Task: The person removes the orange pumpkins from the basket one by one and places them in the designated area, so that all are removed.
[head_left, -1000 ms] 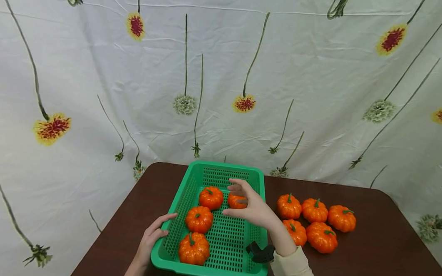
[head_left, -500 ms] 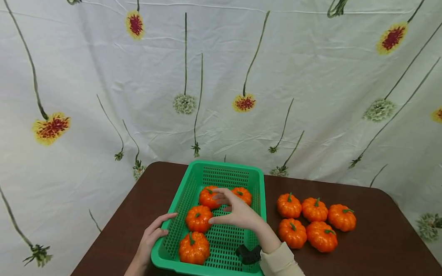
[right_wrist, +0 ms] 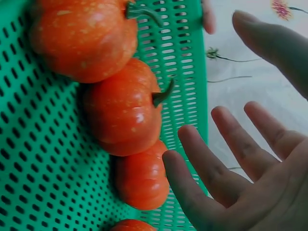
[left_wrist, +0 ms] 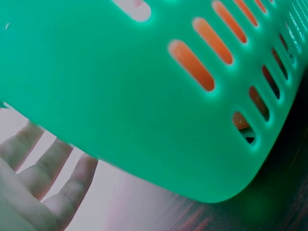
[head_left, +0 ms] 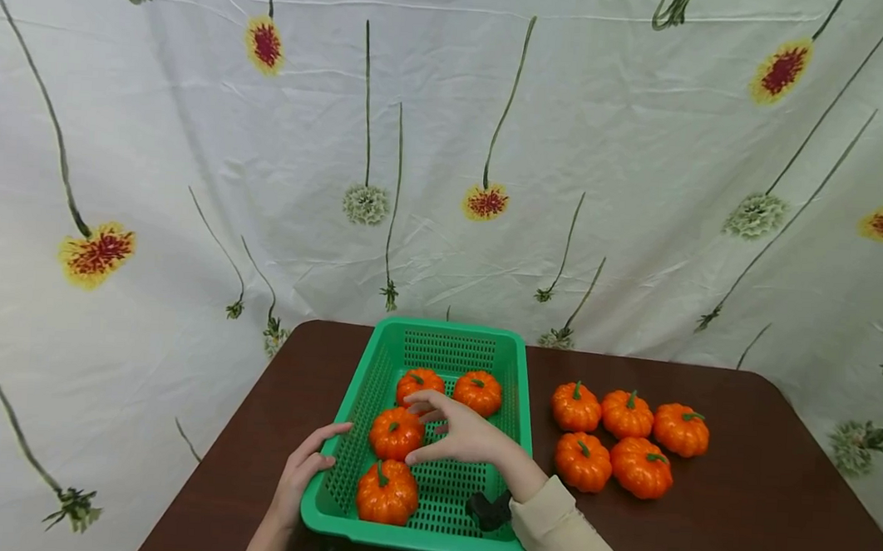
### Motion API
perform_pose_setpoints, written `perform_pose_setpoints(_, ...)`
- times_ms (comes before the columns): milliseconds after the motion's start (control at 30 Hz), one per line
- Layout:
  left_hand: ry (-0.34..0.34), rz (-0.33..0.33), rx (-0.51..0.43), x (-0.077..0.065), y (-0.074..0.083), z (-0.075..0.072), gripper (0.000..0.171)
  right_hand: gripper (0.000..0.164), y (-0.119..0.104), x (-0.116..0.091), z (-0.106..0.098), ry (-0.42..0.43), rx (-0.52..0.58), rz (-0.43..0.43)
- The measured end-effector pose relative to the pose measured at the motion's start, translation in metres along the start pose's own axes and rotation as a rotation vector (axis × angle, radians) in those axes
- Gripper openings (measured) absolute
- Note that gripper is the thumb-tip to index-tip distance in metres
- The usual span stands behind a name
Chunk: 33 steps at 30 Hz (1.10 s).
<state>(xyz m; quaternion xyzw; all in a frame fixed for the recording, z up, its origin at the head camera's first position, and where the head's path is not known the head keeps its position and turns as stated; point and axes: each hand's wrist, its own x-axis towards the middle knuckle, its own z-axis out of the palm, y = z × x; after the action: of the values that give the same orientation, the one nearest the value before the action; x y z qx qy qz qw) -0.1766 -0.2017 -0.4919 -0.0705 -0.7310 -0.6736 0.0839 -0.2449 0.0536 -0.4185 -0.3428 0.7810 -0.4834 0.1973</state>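
A green plastic basket stands on the table with several small orange pumpkins in it. Along its left side are a near pumpkin, a middle pumpkin and a far pumpkin; another pumpkin sits at the far right. My left hand rests at the basket's left rim, fingertips touching it; the left wrist view shows loosely extended fingers, tips partly hidden. My right hand hovers over the basket, fingers spread and holding nothing, apart from the pumpkins in the right wrist view.
Right of the basket, several more pumpkins lie in two rows on the dark brown table. A white flower-patterned cloth hangs behind the table. A black device sits at my right wrist.
My right hand has moved left and toward me, from the far-right pumpkin to above the left row, uncovering that pumpkin. My left hand has stayed at the rim.
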Motion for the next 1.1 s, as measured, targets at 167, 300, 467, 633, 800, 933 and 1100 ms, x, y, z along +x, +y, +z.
perform_pose_setpoints(167, -0.001, -0.002, -0.002, 0.0, 0.001, 0.0, 0.045, 0.063, 0.005, 0.002, 0.004, -0.052, 0.015, 0.01)
perform_pose_setpoints(300, -0.001, -0.003, -0.016, 0.001, 0.002, 0.0, 0.046, 0.058, 0.009, 0.004, 0.007, -0.081, 0.017, 0.025)
perform_pose_setpoints(467, -0.002, -0.003, -0.017, 0.001, 0.002, 0.0, 0.046, 0.054, 0.011, 0.005, 0.01, -0.115, 0.034, 0.059)
perform_pose_setpoints(633, -0.005, 0.001, -0.022, 0.0, 0.002, 0.001, 0.045, 0.053, 0.012, 0.003, 0.013, -0.138, 0.032, 0.083)
perform_pose_setpoints(800, -0.012, 0.008, -0.03, -0.001, 0.002, 0.001, 0.044, 0.054, 0.011, 0.002, 0.015, -0.152, 0.027, 0.087)
perform_pose_setpoints(933, -0.009, 0.0, -0.024, -0.001, 0.002, 0.001, 0.044, 0.053, 0.011, 0.002, 0.016, -0.162, 0.053, 0.095)
perform_pose_setpoints(1100, -0.005, -0.006, -0.023, 0.0, 0.001, 0.001, 0.044, 0.052, 0.015, 0.003, 0.017, -0.177, 0.032, 0.126)
